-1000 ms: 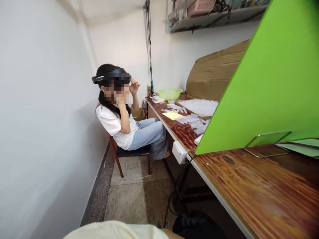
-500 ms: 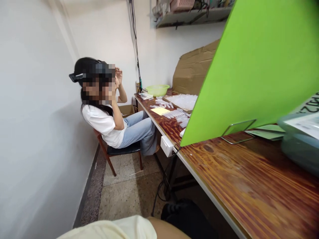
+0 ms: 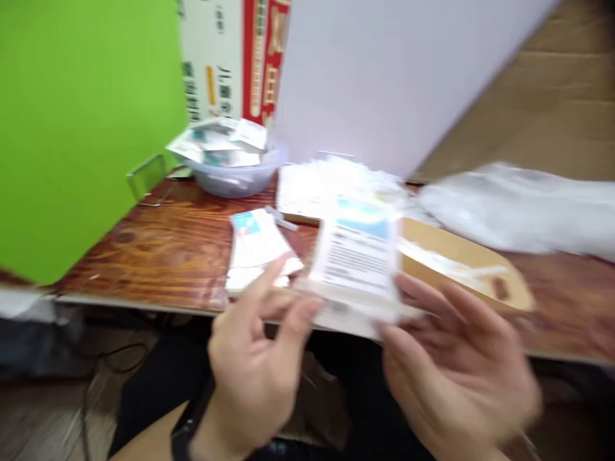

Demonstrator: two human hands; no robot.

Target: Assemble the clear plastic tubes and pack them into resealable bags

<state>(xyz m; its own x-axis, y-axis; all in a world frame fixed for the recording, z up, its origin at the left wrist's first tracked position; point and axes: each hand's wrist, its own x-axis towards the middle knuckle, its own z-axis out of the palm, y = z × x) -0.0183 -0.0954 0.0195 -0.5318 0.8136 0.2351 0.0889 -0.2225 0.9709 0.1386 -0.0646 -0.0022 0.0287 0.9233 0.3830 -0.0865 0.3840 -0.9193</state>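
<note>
A blurred flat packet (image 3: 360, 253), clear at its edges with a white printed card and a blue patch, is held up in front of me. My left hand (image 3: 259, 358) pinches its lower left corner between thumb and fingers. At the lower right edge, the thumb and fingers of my right hand (image 3: 461, 365) close around it. Behind my left fingers lies a stack of white printed cards (image 3: 259, 246) on the table. A small translucent tube (image 3: 283, 219) rests beside the stack.
A bowl (image 3: 235, 176) heaped with printed packets stands at the back left by a green divider panel (image 3: 91, 128). White pieces (image 3: 305, 186) fill a tray behind the packet. To the right are a brown cardboard tray (image 3: 509, 282) and a plastic bag (image 3: 523, 205). The wooden table (image 3: 158, 250) ends near my lap.
The view has swung right, from a seated person beyond the green panel to the table in front of me. Both my hands now show, holding the packet.
</note>
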